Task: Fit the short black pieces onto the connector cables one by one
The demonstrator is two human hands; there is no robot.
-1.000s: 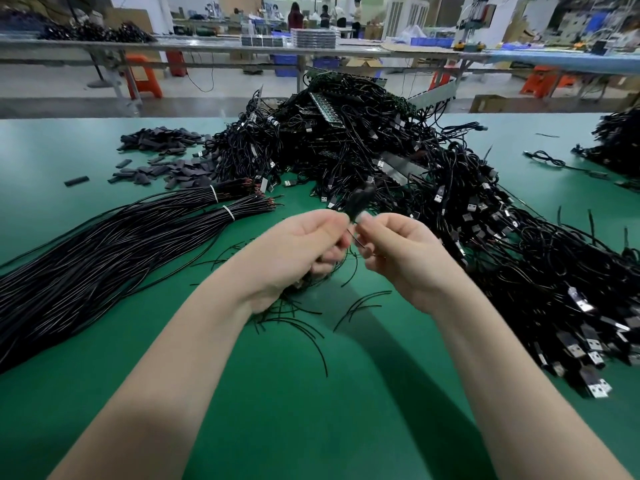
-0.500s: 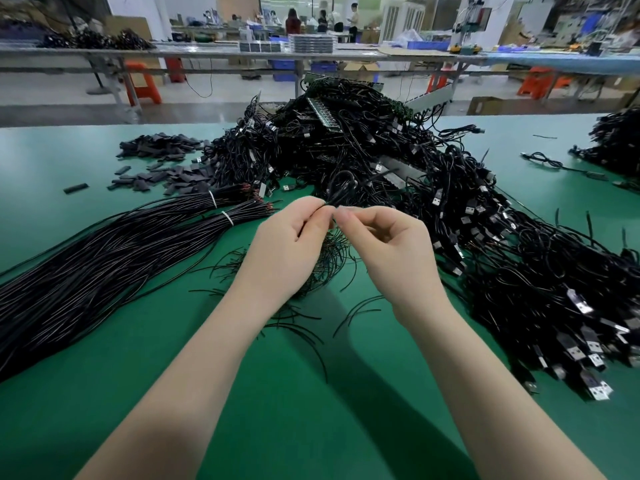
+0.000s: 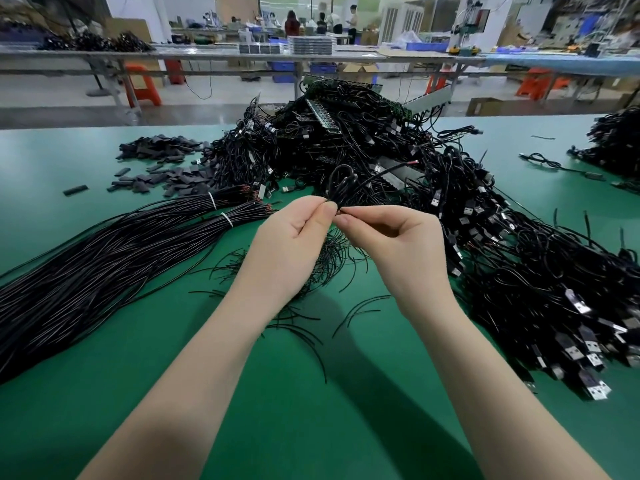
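My left hand (image 3: 294,244) and my right hand (image 3: 394,244) meet fingertip to fingertip above the green table (image 3: 311,427). Between them they pinch a thin black connector cable (image 3: 341,187), which loops upward just beyond the fingers. The short black piece at the pinch point is too small and covered by my fingertips to make out. Loose short black strands (image 3: 325,268) lie on the table under my hands. A heap of flat short black pieces (image 3: 162,168) sits at the far left.
A large tangle of black USB connector cables (image 3: 502,254) fills the middle and right of the table. Tied bundles of long black wires (image 3: 104,258) stretch across the left. Another cable heap (image 3: 616,143) sits at the far right. Workbenches and people stand beyond the table.
Both hands have moved up and away from me, and their fingertips have come together on the cable. The cable's loop now stands above the fingers.
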